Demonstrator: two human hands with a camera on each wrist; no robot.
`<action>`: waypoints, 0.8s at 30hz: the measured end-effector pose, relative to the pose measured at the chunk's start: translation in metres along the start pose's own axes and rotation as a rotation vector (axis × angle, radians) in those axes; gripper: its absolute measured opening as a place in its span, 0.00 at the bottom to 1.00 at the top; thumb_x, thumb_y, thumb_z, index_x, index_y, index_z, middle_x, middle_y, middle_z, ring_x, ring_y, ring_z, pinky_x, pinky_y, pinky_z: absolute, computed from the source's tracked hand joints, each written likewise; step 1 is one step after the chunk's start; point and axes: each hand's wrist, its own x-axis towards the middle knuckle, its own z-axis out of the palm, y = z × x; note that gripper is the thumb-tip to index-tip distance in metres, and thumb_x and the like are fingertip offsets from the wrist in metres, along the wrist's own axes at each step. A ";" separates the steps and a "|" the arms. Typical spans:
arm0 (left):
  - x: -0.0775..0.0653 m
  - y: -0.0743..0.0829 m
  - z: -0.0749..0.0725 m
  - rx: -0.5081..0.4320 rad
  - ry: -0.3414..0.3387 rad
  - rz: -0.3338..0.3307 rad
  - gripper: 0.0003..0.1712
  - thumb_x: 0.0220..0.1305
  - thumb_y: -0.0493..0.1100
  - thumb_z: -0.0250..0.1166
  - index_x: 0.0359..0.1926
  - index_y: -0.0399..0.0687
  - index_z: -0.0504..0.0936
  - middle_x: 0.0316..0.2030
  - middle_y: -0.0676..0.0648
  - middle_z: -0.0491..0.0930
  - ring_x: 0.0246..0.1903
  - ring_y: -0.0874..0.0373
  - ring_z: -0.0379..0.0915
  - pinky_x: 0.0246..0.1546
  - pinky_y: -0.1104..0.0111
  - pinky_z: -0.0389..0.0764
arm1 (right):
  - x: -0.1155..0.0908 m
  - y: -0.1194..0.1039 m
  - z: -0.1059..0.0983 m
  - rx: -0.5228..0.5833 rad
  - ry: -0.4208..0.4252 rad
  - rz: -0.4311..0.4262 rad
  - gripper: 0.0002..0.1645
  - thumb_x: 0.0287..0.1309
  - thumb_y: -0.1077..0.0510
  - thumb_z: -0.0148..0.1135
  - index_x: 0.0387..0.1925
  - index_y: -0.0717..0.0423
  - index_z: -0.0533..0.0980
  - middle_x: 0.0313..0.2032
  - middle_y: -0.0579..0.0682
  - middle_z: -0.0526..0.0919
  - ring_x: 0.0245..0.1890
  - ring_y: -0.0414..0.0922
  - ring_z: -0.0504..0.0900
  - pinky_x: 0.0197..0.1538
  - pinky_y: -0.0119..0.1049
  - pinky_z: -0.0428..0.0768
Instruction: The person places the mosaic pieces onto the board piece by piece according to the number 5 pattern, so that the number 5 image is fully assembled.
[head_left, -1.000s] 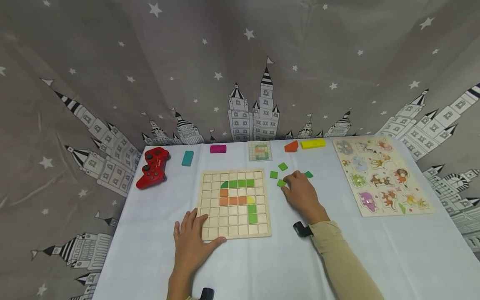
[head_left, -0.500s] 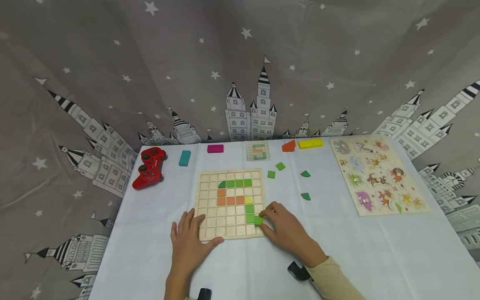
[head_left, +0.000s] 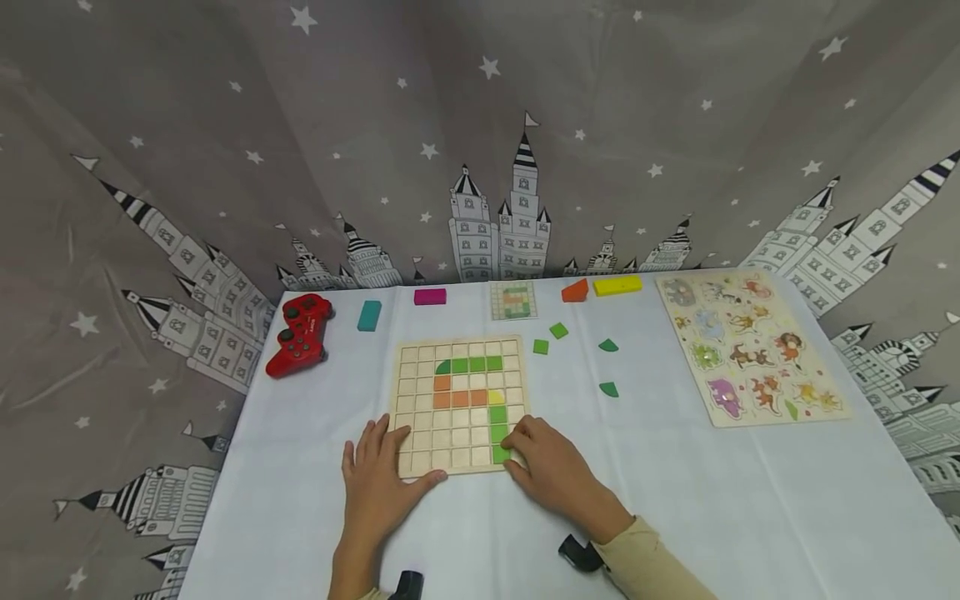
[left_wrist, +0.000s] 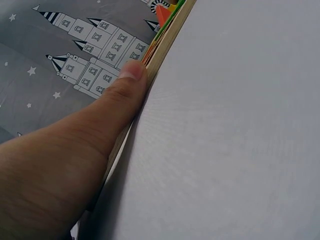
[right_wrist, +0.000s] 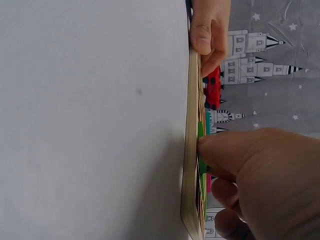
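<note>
A square wooden grid board (head_left: 442, 437) lies on the white cloth, with green, orange and yellow tiles in some of its cells. My left hand (head_left: 378, 479) rests at its lower left corner, fingers spread along the left side and thumb at the front edge. In the left wrist view that thumb (left_wrist: 127, 87) lies against the wooden edge. At the lower right of the grid my right hand (head_left: 555, 471) pinches a green square tile (head_left: 500, 455), below two other green squares. The right wrist view shows the tile (right_wrist: 202, 162) slightly tilted at the board, under the thumb.
Right of the board lie two loose green squares (head_left: 541, 347) and two green quarter-round tiles (head_left: 608, 389). A pattern card (head_left: 513, 301) stands behind, among coloured blocks (head_left: 430, 297). A red game controller (head_left: 302, 335) lies left, an animal puzzle board (head_left: 750, 354) right.
My right hand has picked up a green square from the loose tiles and brought it left and nearer to the board's lower right cells. The left hand has stayed at the corner.
</note>
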 end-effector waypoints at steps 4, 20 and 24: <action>0.000 0.000 0.001 -0.002 -0.006 -0.001 0.57 0.41 0.77 0.74 0.67 0.49 0.72 0.76 0.36 0.58 0.79 0.37 0.44 0.75 0.34 0.37 | 0.000 -0.001 0.000 0.035 0.014 0.018 0.07 0.61 0.53 0.72 0.41 0.47 0.86 0.38 0.41 0.78 0.34 0.35 0.71 0.36 0.27 0.75; -0.002 -0.001 0.001 0.010 -0.005 -0.009 0.58 0.41 0.77 0.74 0.66 0.48 0.73 0.76 0.36 0.58 0.78 0.36 0.44 0.75 0.33 0.38 | 0.000 0.003 -0.003 -0.016 0.068 -0.045 0.03 0.54 0.51 0.77 0.32 0.43 0.90 0.31 0.37 0.81 0.31 0.36 0.73 0.33 0.25 0.69; -0.002 -0.002 0.001 0.001 -0.002 0.006 0.57 0.42 0.77 0.74 0.66 0.48 0.73 0.76 0.36 0.58 0.78 0.36 0.45 0.75 0.33 0.38 | 0.005 0.017 -0.010 0.015 0.043 0.022 0.04 0.56 0.50 0.75 0.32 0.43 0.89 0.33 0.37 0.81 0.33 0.36 0.75 0.36 0.29 0.74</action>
